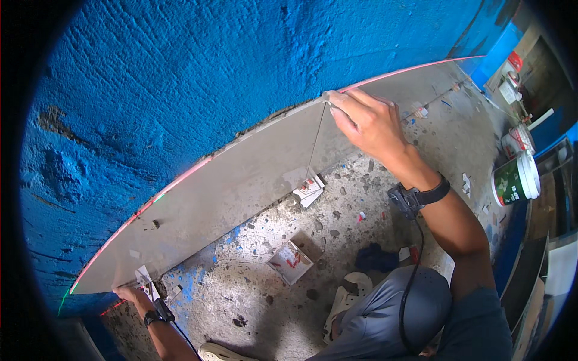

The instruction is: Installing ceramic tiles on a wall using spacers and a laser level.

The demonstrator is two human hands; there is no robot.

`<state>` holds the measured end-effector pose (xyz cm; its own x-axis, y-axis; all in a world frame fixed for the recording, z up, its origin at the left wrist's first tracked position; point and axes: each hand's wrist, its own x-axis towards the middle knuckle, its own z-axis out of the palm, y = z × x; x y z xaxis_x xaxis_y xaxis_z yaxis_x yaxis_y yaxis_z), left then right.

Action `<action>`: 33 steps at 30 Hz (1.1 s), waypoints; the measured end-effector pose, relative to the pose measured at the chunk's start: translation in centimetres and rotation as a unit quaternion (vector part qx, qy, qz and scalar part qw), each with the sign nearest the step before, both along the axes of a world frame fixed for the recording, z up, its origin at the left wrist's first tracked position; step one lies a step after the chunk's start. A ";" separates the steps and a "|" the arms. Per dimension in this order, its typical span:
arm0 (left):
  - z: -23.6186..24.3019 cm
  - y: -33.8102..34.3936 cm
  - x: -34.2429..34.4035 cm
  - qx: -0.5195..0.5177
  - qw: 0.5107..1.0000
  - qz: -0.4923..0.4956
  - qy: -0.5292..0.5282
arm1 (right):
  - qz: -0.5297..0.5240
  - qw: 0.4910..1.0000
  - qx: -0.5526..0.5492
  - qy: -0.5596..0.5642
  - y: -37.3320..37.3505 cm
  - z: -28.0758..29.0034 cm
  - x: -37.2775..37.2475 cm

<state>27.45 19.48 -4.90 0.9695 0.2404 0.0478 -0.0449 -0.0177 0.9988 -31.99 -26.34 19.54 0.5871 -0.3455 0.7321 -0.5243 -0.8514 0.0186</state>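
A row of grey tiles (223, 174) stands along the foot of a rough blue wall (150, 72), with a pinkish-red line along its top edge. My right hand (370, 123) is at the top of the joint between two tiles, fingers bent over the edge around something small and grey that I cannot make out. Low at the far left, my left hand (133, 298) has its fingertips at the tile's bottom edge, beside white pieces (146, 281); whether it grips is unclear. Small white cards (308, 194) lie against the tiles below the joint.
A small white box (290, 262) with red bits, a dark blue cloth (373, 257) and debris lie on the concrete floor (331, 234). At right are green-and-white buckets (512, 180), more containers (515, 138) and leaning boards (557, 271). My bent knee (397, 301) is at the bottom.
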 end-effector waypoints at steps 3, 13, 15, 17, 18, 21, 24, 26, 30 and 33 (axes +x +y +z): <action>0.2 1.8 1.7 -0.010 1.000 -0.009 -0.003 | 0.011 1.000 -0.008 -0.011 -0.1 0.1 0.3; 1.1 0.2 -0.5 0.037 0.999 0.028 -0.008 | 0.040 0.996 -0.084 -0.017 -0.8 -0.4 0.7; 1.5 0.8 0.0 0.042 0.999 0.022 -0.021 | 0.051 0.994 -0.095 -0.014 -0.8 -0.3 0.9; 1.9 0.9 0.8 -0.006 0.999 0.038 0.011 | 0.052 0.991 -0.126 -0.015 -1.1 -0.2 0.9; 2.2 0.2 -0.1 -0.003 0.999 0.038 0.013 | 0.053 0.991 -0.123 -0.013 -1.2 -0.1 0.9; 2.8 -1.9 -3.1 0.081 0.995 -0.016 -0.048 | 0.054 0.989 -0.139 -0.005 -1.7 -0.4 0.2; 2.4 -1.6 -2.2 0.048 0.999 -0.010 -0.020 | 0.056 0.990 -0.130 -0.011 -2.0 -0.5 0.2; 1.8 -1.0 -1.8 0.061 0.998 -0.004 -0.032 | 0.056 0.991 -0.124 -0.006 -1.8 -0.8 0.8; -2.1 6.8 6.0 -0.083 0.996 0.000 -0.033 | 0.056 0.991 -0.118 -0.034 -1.8 -1.9 2.6; -5.3 6.9 8.3 0.060 0.995 -0.002 -0.078 | 0.030 0.992 -0.122 -0.003 -3.3 -2.8 -0.6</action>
